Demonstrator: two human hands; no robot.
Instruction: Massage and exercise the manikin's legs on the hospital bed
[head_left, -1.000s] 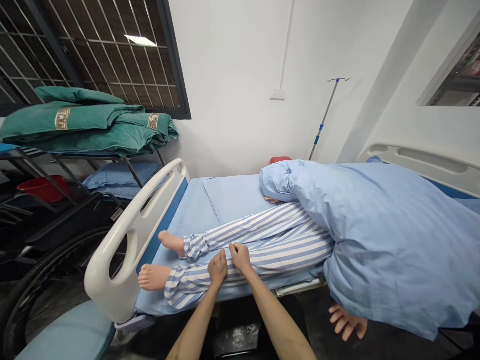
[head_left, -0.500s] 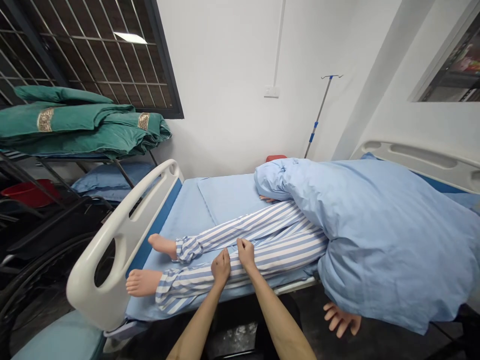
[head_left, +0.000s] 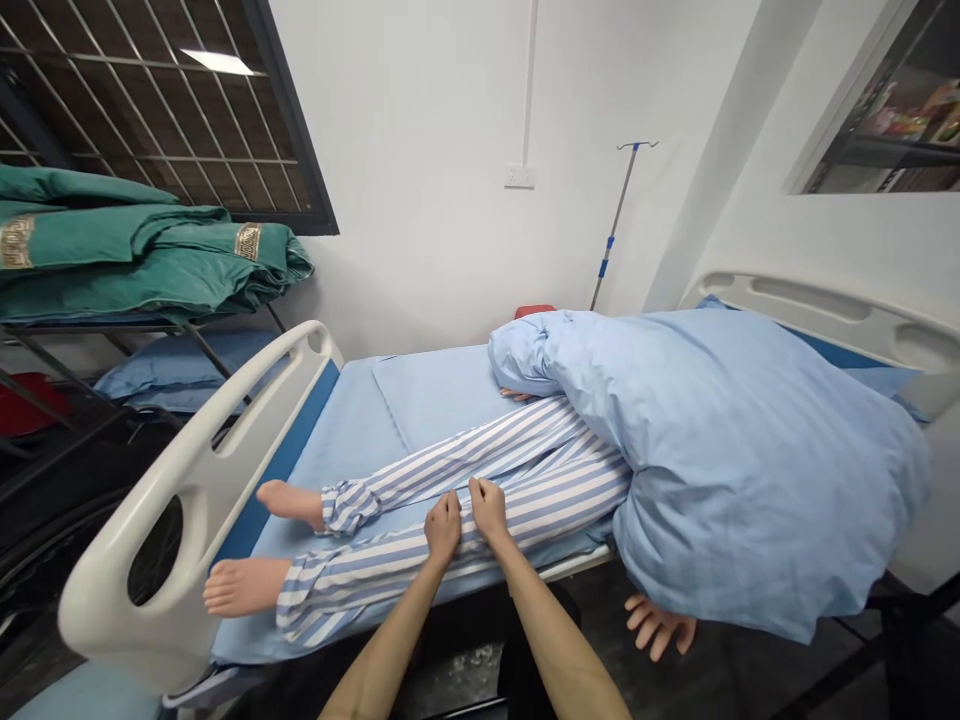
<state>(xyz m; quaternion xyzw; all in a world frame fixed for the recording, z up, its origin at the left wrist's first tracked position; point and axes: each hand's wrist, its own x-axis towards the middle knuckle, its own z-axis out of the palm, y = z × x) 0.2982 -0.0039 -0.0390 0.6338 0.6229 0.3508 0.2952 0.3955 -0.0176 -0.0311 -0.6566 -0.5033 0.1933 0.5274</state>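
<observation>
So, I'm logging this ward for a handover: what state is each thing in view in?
Left hand, pinching the trouser fabric
Right hand, pinching the trouser fabric
Striped trousers, worn by a manikin, cuffs rumpled
Manikin's foot, bare
Blue quilt, covering the manikin's upper body
Green quilts, folded on a rack
IV pole, standing behind the bed

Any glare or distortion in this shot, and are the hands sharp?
Head view: left hand and right hand look sharp, no motion blur; a bright glare streak sits on the window; wide-angle stretching bends the white footboard at lower left.
</observation>
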